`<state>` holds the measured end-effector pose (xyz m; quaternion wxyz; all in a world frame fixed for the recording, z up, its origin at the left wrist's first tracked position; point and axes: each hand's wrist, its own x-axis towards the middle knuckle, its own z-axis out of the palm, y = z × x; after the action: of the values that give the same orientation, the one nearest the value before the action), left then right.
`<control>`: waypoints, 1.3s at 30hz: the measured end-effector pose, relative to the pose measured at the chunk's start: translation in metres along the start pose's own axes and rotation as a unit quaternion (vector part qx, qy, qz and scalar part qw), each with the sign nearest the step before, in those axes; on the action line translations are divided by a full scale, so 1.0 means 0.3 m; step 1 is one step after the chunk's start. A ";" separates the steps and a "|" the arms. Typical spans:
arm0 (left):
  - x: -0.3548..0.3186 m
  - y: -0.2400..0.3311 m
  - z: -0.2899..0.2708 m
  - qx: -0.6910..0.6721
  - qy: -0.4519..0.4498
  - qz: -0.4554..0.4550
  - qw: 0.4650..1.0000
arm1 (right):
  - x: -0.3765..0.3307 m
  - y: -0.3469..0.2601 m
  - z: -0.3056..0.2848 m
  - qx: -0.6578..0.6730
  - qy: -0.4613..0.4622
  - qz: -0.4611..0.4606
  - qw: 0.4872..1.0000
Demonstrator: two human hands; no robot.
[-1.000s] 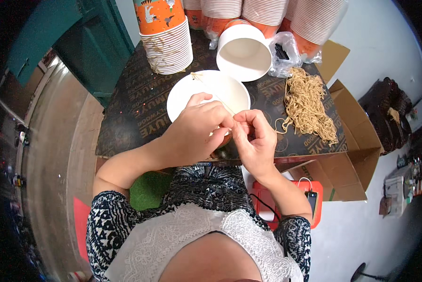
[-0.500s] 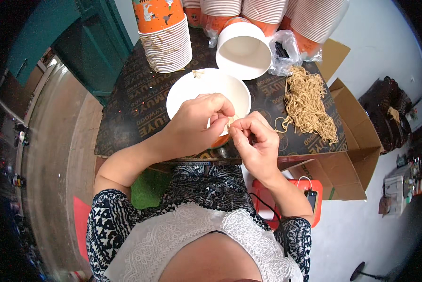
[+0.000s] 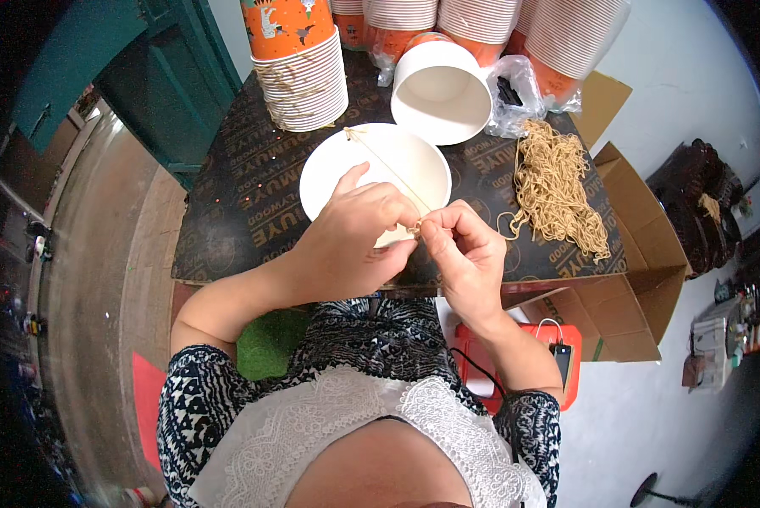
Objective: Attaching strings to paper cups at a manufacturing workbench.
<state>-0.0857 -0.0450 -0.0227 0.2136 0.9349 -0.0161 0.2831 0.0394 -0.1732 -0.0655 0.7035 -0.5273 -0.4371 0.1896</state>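
A white paper bucket (image 3: 329, 161) stands in front of me near the table's front edge, its open mouth up. A tan cord (image 3: 386, 163) is fastened at its far rim and runs tight across the mouth to my fingers. My right hand (image 3: 467, 262) pinches the cord between thumb and forefinger at the near rim. My left hand (image 3: 346, 237) is bent over the bucket, its fingertips on a small loop of cord beside the right fingertips. One left finger is lifted, and the left palm is hidden.
A tangled pile of tan cord (image 3: 559, 190) lies on the right of the dark table (image 3: 227, 229). A stack of buckets (image 3: 299, 85) with cords on the rims stands at back left. A white bucket (image 3: 442, 93) lies tipped behind. An open cardboard box (image 3: 642, 245) sits at the right.
My left hand has shifted slightly down and left, lifting one finger. The taut cord across the bucket's mouth now shows. My right hand has barely moved.
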 end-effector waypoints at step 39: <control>0.011 -0.159 -0.182 0.163 0.169 -0.184 0.954 | 0.045 0.011 -0.099 -0.271 -0.008 -0.322 0.907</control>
<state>-0.1043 0.0210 0.0012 0.1063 0.8824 0.2393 0.3910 0.0715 -0.1790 -0.0648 0.5529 -0.5271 -0.6229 -0.1687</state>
